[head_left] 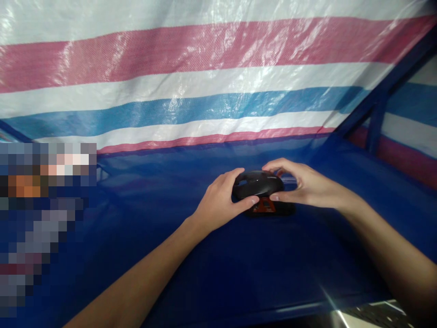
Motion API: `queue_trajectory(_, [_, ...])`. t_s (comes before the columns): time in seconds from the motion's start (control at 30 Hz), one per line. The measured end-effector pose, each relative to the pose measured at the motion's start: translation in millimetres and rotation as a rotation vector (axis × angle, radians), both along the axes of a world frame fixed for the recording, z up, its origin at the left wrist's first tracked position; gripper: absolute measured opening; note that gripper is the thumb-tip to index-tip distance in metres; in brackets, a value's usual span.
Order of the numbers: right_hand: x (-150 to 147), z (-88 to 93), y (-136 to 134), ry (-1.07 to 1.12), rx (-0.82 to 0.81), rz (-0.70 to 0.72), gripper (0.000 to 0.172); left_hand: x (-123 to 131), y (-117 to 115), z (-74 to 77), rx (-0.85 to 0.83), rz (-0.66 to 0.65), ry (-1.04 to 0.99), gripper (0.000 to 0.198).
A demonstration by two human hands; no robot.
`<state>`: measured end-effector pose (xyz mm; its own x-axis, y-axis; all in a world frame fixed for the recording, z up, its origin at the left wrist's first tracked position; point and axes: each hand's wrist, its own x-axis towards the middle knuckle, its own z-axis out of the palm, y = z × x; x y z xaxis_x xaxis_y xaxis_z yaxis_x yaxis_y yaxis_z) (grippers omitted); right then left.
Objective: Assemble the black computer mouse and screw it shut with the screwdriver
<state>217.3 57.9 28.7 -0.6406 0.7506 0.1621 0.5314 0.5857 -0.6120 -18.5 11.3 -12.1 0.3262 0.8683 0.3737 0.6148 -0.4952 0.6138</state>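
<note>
A: What is at the centre?
B: A glossy black domed object (257,183), a little right of the middle, above a dark flat piece (264,206) with orange-brown parts. I cannot tell whether the two touch.

A: And the hands?
B: Both hold the dome. The left hand (223,196) grips its left end, thumb on the near side, fingers over the far side. The right hand (303,184) curves around its right end, thumb and fingers spread to the near and far edges, with something clear (290,181) in the gap.

A: What could go wrong?
B: The shell looks smooth, so fingertips could slip. If the hands pull unevenly, it could tilt and knock the dark piece.

A: What lies around them?
B: A blue surface (259,269). Beyond it hangs a sheet striped white, red and blue (205,98); at far right are blue bars (377,125), and at left a pixelated patch (48,182).
</note>
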Motion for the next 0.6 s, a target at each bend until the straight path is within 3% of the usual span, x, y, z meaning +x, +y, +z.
queue_trajectory(0.2, [-4,0.5,-4,-0.045,-0.074,0.068,0.061,4,-3,0.1,0.082,-0.044,-0.008,0.042])
queue_trajectory(0.33, [-12,2.4,-9,-0.131,-0.087,0.108,0.061,6,-5,0.1,0.105,-0.085,0.001,0.043])
queue_trajectory(0.6, [-15,3.4,-9,-0.206,-0.029,0.117,0.058,7,-5,2.0,-0.059,-0.145,0.114,0.049])
